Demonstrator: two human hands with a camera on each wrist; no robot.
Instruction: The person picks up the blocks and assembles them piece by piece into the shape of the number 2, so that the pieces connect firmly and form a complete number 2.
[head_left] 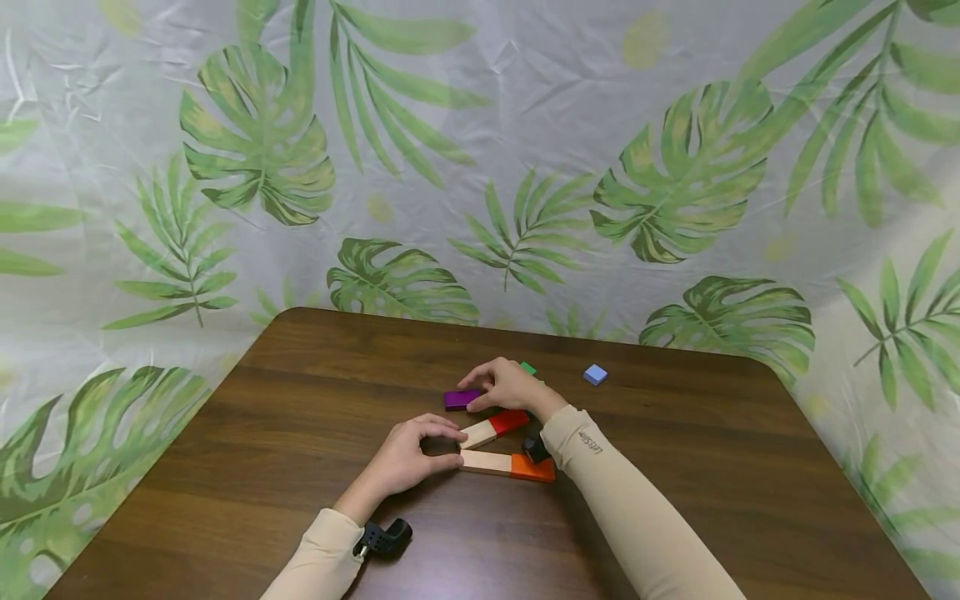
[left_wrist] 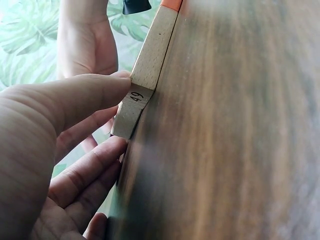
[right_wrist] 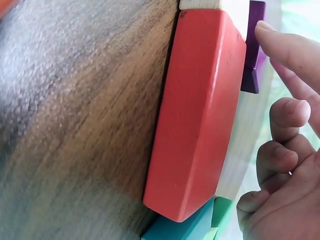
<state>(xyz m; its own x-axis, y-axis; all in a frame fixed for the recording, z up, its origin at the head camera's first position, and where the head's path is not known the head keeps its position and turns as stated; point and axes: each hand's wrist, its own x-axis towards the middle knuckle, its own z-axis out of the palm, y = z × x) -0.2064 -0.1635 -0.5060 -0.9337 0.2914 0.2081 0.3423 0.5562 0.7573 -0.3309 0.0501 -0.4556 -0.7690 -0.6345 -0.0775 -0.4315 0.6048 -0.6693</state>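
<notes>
My left hand point(head_left: 411, 454) touches the near ends of two plain wooden blocks with thumb and forefinger spread apart. One plain block point(head_left: 486, 462) adjoins an orange block point(head_left: 532, 468); the other plain block point(head_left: 477, 434) adjoins a red block point(head_left: 509, 422). The two rows make a narrow V. An end marked "49" shows beside the thumb point(left_wrist: 107, 87) in the left wrist view. Farther back, my right hand point(head_left: 512, 385) pinches a flat purple block point(head_left: 459, 401) between thumb and forefinger. Its other fingers are curled in the right wrist view.
Behind the right hand lies a partly hidden green block point(head_left: 528, 367). A light blue block point(head_left: 595, 374) sits to its right. A teal block point(right_wrist: 182, 222) shows past the red one in the right wrist view. The wooden table point(head_left: 300, 400) ends at a leaf-patterned curtain point(head_left: 525, 167).
</notes>
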